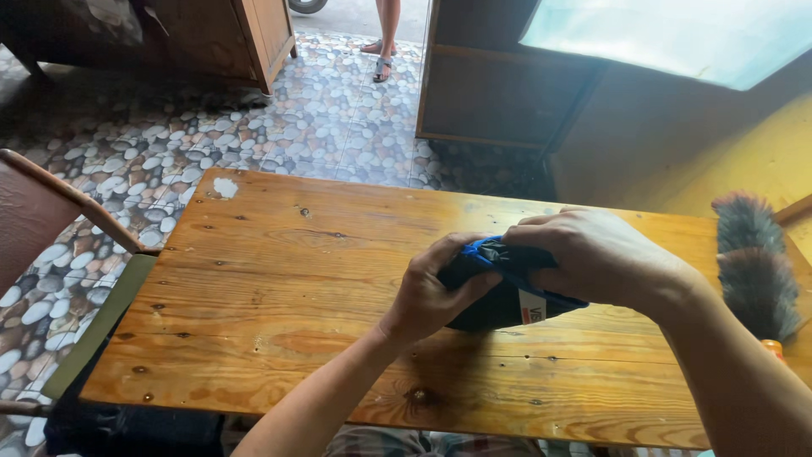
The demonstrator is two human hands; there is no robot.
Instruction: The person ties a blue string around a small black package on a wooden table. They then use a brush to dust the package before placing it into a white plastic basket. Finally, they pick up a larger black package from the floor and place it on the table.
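Note:
A dark navy bundle of cloth with a bright blue edge and a white tag (499, 298) lies on the wooden table (279, 279), right of the middle. My left hand (430, 292) grips its left side, thumb pressed into the fabric. My right hand (596, 254) covers its top and right side, fingers curled over the blue edge. Most of the bundle is hidden under both hands.
A grey feather duster (755, 271) lies at the table's right edge. A wooden chair (38, 216) stands at the left. Wooden cabinets (499, 85) stand on the pebble-patterned floor (169, 135) behind the table. A person's sandalled feet (382, 55) show at the far doorway.

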